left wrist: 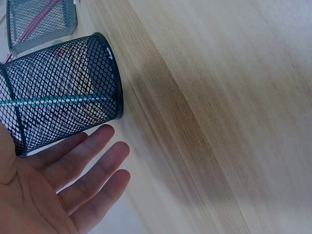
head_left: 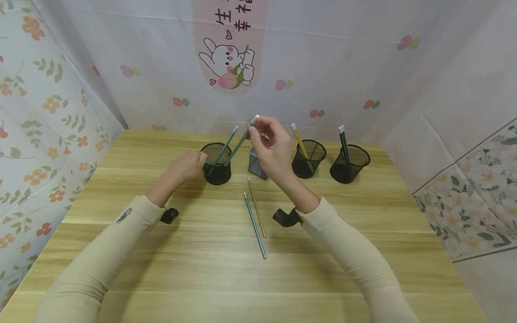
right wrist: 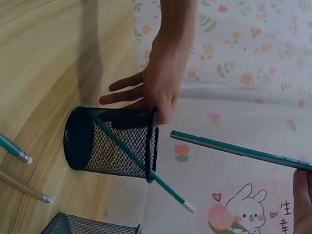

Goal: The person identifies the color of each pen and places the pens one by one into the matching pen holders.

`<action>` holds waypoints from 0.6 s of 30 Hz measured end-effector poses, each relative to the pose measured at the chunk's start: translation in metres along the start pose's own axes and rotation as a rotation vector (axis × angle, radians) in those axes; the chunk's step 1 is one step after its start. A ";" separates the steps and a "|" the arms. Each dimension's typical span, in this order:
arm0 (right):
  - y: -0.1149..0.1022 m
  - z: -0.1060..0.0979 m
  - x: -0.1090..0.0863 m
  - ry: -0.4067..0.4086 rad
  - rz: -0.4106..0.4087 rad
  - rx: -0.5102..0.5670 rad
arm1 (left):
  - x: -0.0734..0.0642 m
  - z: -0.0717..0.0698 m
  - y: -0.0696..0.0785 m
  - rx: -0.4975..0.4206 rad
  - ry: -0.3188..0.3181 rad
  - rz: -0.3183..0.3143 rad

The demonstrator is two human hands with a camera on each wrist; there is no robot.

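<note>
My right hand point(head_left: 274, 143) pinches a green pencil point(right wrist: 234, 150) near its white eraser end. The pencil's lower end is over the mouth of a black mesh pen holder point(head_left: 218, 175), still apart from the rim in the right wrist view. Inside this holder leans another green pencil point(right wrist: 168, 189), eraser up. My left hand point(head_left: 186, 167) holds the holder's rim at its left side, thumb at the edge; the other fingers point(left wrist: 105, 170) stretch loosely along and below the wall. On the table lie a blue-green pencil point(head_left: 255, 226) and a yellow pencil point(head_left: 257, 208).
A grey mesh holder point(head_left: 255, 166) stands partly behind my right hand. Further right are a black mesh holder point(head_left: 319, 154) with yellow pencils and another point(head_left: 359, 163) with black pencils. Black curved pieces point(head_left: 286, 218) sit near both forearms. A printed curtain point(head_left: 323, 67) hangs behind the wooden table point(head_left: 202, 278).
</note>
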State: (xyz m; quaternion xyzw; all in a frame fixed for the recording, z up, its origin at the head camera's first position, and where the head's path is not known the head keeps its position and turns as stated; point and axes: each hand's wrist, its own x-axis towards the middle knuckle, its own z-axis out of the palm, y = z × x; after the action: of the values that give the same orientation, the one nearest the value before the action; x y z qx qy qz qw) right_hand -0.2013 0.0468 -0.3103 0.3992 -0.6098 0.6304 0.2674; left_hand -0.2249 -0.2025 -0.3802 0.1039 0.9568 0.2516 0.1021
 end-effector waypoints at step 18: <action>0.011 0.019 0.007 -0.025 0.046 -0.020 | 0.002 0.000 -0.002 0.031 0.005 0.021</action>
State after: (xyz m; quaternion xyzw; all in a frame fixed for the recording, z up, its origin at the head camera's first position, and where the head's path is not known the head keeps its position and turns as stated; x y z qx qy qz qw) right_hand -0.2104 0.0255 -0.3116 0.3902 -0.6282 0.6253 0.2492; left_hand -0.2267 -0.2035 -0.3812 0.1148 0.9598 0.2379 0.0953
